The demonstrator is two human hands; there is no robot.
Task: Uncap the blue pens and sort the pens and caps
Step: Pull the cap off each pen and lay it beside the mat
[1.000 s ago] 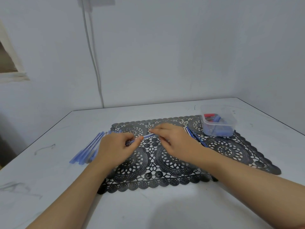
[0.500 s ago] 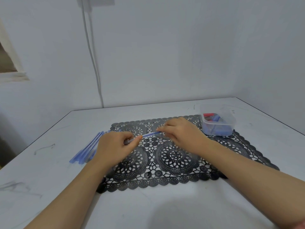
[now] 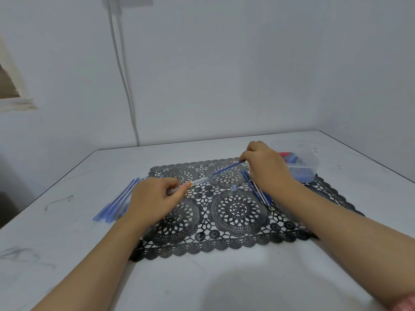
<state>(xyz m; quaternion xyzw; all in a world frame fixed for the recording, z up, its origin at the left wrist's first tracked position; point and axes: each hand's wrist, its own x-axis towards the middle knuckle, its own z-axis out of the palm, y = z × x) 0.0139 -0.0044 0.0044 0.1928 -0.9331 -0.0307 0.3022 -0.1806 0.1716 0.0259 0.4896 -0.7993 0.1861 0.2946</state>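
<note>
Beside the pale blue pile (image 3: 116,203), the left hand (image 3: 155,198) pinches the clear pen barrel (image 3: 198,181) over the mat (image 3: 238,212). The hands have just drawn apart: the right hand (image 3: 267,169) pinches a thin blue piece (image 3: 226,168), possibly the refill, so this pen is coming apart for sorting

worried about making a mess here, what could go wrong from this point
1. The thin blue rod, pinched at its far end by the right hand, is partly out of the clear barrel that the left hand holds. It may bend or flick ink when it comes free.
2. A small pale piece lies loose on the lace mat near the rod. A wrist could knock it away.
</note>
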